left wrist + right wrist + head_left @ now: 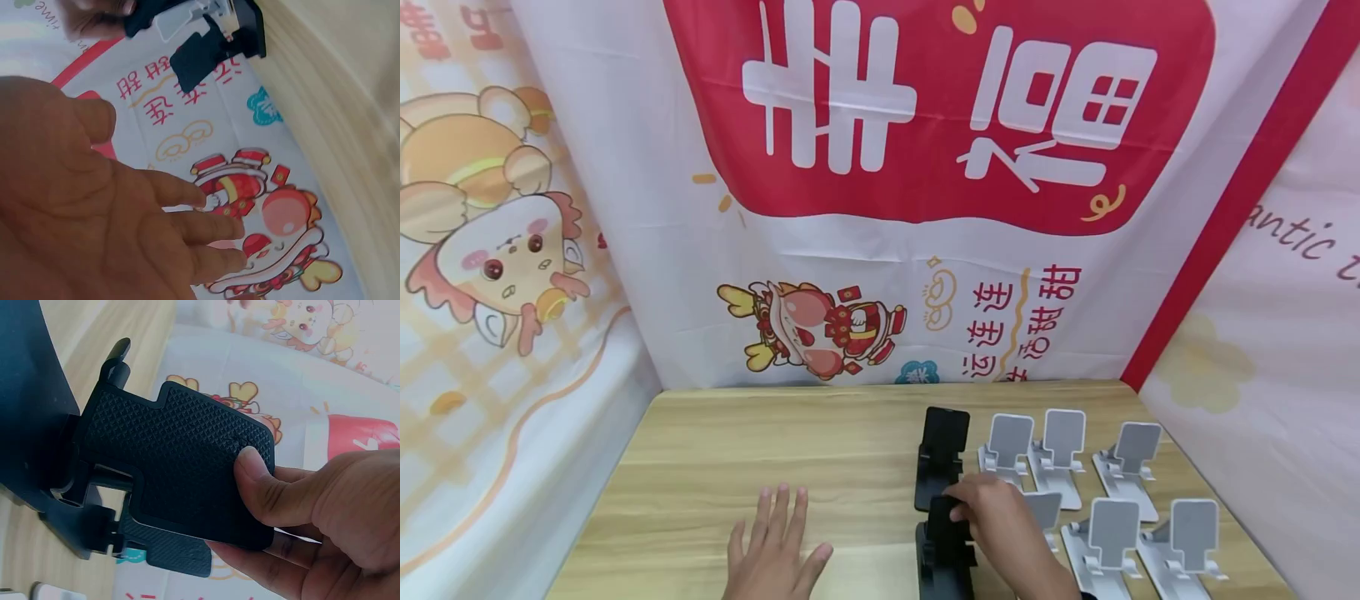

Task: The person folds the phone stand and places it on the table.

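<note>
In the head view my right hand (pixel 1000 521) pinches the top of the nearer black phone stand (pixel 947 537). The right wrist view shows the thumb on the textured face of its plate (pixel 181 462), with fingers behind. A second black phone stand (pixel 942 454) stands just beyond it, its plate raised. My left hand (pixel 772 550) is at the table's front, left of the black stands, fingers spread and straight. It holds nothing. In the left wrist view the left palm (pixel 94 206) is bare, with the black stands past it.
Several white phone stands with grey pads, among them a near one (pixel 1112 537) and a far one (pixel 1063 442), stand on the right of the wooden table (pixel 715 450). A printed cloth (pixel 850 242) hangs behind, with more cloth at both sides.
</note>
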Motion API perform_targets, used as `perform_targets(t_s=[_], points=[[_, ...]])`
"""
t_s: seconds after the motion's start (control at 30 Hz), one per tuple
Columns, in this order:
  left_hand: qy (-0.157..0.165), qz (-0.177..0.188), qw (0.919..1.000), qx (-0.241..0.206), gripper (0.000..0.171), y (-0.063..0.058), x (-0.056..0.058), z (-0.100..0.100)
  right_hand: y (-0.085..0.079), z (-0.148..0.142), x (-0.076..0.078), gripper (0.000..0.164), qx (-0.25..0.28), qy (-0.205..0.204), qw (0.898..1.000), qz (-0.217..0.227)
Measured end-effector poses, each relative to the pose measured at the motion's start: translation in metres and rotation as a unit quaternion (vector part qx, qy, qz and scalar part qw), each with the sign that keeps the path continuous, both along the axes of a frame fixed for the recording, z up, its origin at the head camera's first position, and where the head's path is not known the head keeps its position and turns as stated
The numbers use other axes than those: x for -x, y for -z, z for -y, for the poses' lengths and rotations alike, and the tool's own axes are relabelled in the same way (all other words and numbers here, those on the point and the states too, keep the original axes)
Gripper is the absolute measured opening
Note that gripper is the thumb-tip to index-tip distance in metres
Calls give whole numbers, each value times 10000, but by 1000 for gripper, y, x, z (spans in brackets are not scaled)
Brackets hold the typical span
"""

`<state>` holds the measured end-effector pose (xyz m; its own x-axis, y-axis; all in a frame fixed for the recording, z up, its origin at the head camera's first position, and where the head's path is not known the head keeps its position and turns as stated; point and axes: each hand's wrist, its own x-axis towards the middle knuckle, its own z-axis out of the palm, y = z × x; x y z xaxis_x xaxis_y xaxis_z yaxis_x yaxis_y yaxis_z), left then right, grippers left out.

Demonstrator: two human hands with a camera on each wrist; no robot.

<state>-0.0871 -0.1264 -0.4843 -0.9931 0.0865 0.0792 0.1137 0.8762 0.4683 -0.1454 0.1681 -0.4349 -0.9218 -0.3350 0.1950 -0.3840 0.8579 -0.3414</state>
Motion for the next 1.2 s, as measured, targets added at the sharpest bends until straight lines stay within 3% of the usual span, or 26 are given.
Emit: perform_targets(t_s=[0.23, 0.4, 0.5, 0.73, 0.87, 0.9, 1.0, 1.1, 1.2], points=[[466, -192, 9969, -609, 69, 6, 1, -5, -11, 9, 0, 17, -15, 84, 9969, -778], [709, 58, 9897, -1245, 67, 4, 0, -10, -18, 18, -1, 14, -107, 15, 9923, -1237], [660, 360, 9864, -1462, 67, 2, -1, -12, -23, 25, -1, 13, -86, -63, 9917, -1284], [527, 506, 9818, -1755, 55, 3, 2, -16, -33, 39, -1, 14, -7, -252, 9903, -1364], [510, 758, 9679, -2343, 52, 7, 10, -14, -38, 45, -2, 15, 26, -335, 9870, -1573], [500, 931, 9608, -2563, 54, 9, 12, -13, -39, 46, -2, 15, 49, -360, 9863, -1608], [484, 1713, 9274, -3290, 69, 17, 17, -12, -43, 51, -3, 14, 153, -429, 9848, -1678], [628, 2536, 8753, -4070, 76, 25, 21, -14, -48, 55, -4, 14, 255, -506, 9836, -1711], [801, 2986, 8183, -4845, 64, 29, 20, -17, -52, 59, -5, 13, 368, -633, 9826, -1707]])
